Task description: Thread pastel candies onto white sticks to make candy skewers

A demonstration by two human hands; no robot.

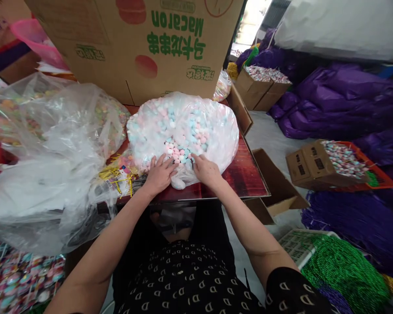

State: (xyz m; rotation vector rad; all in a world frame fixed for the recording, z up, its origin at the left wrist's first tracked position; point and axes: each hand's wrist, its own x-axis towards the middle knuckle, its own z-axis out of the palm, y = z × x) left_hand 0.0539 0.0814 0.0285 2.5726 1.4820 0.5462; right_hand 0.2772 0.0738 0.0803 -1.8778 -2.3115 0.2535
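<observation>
A large clear plastic bag of pale pink and blue candies lies on the red tabletop. My left hand rests on the bag's near side, with its fingers spread at the opening. My right hand sits just beside it, fingers apart on the same bunched plastic, and neither hand clearly grips it. Candies show in the gap between my hands. To my left lie gold twist ties and a big crumpled clear bag of multicoloured sweets.
A large upside-down "Macaron" cardboard box stands behind the bag. Purple bead strands and green bead strands lie on the floor to the right, near open cartons of candies. Packaged sweets fill the lower left.
</observation>
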